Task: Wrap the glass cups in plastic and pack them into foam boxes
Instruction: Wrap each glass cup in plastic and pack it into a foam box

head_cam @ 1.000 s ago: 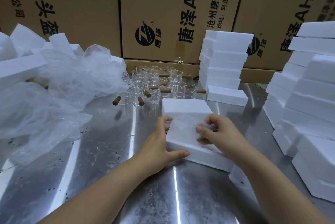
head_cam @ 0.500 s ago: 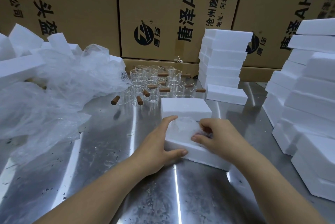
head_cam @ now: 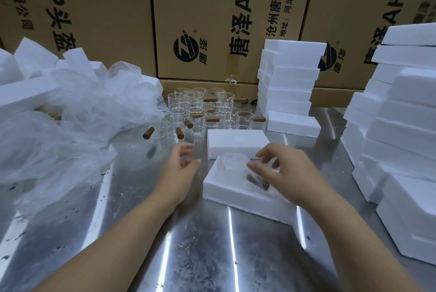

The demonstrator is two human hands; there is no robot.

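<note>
Under the right grip [head_cam: 283, 169], the wrapped cup [head_cam: 232, 161] sits in the foam box [head_cam: 219, 187], handle toward the near right; whether those fingers pinch it I cannot tell. Left grip [head_cam: 181, 166], slack and empty, hovers beside; a foam slab [head_cam: 236, 141], likely the lid, lies just beyond.

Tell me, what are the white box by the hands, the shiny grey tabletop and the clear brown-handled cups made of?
White box: probably polystyrene foam, matte, with moulded hollow. Grey tabletop: likely stainless steel, brushed, reflecting light streaks. Clear cups: glass, see-through; brown handles perhaps wood, too small to tell.
</note>
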